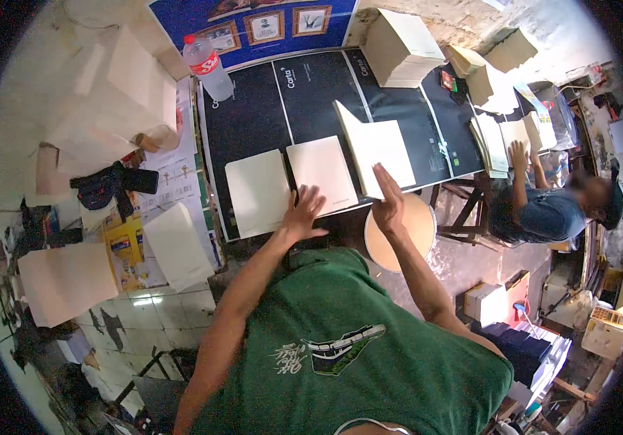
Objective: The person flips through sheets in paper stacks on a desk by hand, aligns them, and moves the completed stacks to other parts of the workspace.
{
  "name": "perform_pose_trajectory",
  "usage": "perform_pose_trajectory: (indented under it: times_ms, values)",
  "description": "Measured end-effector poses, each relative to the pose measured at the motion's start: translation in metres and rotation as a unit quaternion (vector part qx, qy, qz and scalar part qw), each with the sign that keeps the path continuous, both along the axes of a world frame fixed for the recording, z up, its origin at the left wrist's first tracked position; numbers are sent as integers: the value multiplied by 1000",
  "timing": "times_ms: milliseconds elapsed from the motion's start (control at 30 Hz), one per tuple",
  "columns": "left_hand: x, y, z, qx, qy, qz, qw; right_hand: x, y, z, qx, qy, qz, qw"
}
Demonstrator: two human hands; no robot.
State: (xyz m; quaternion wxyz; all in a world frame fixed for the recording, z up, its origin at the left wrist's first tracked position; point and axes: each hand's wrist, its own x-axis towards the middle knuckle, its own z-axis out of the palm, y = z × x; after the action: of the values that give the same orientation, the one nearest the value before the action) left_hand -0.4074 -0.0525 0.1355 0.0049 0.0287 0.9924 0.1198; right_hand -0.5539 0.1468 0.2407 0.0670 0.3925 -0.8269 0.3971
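Note:
Three cream paper stacks lie side by side along the near edge of a black-topped table (246, 123). My left hand (304, 214) is open, fingers spread, at the near edge between the left paper stack (255, 192) and the middle paper stack (322, 170). My right hand (389, 203) is open too, its fingers straight and close together, with its edge against the near side of the right paper stack (391, 148). A sheet or fold stands up at the left side of that right stack. Neither hand grips anything.
A clear bottle (208, 71) with a red cap stands at the far left. Tall paper piles (405, 47) rise at the back. A round stool (400, 235) is by the near edge. At right, a co-worker (550, 210) has both hands at other paper stacks (490, 148).

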Motion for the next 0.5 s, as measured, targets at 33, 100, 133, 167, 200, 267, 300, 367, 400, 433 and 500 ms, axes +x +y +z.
perform_pose_trajectory:
  times_ms: [33, 100, 133, 167, 200, 267, 300, 367, 400, 433, 500]
  values:
    - [13, -7, -6, -86, 18, -62, 994, 0, -6, 1, 20, 23, 10, 999]
    - [31, -12, -26, 68, 86, -46, 993, 9, -16, -3, 66, 61, 70, 993]
    - [38, -13, -37, 144, 120, -39, 982, 13, -19, -12, 107, 49, 98, 988]
    - [40, -12, -26, 163, 135, -43, 976, 17, -19, -31, 151, 33, 123, 980]
    - [31, -14, 0, 181, 153, -51, 970, 18, -11, -55, 188, -22, 156, 969]
    - [24, -15, 18, 199, 218, -44, 954, 25, -1, -77, 203, -73, 212, 953]
    - [22, -12, 25, 205, 214, -36, 954, 34, -3, -71, 191, -18, 203, 960]
    - [21, -8, 46, 217, 207, -25, 954, 41, -6, -66, 197, 29, 186, 962]
    - [22, -11, 67, 240, 151, -37, 958, 39, -5, -67, 193, 25, 186, 963]
    - [25, -15, 76, 278, 158, -8, 948, 35, -4, -68, 190, 22, 185, 964]
    - [38, -29, 84, 346, 173, 55, 921, 23, -11, -60, 128, 30, 212, 968]
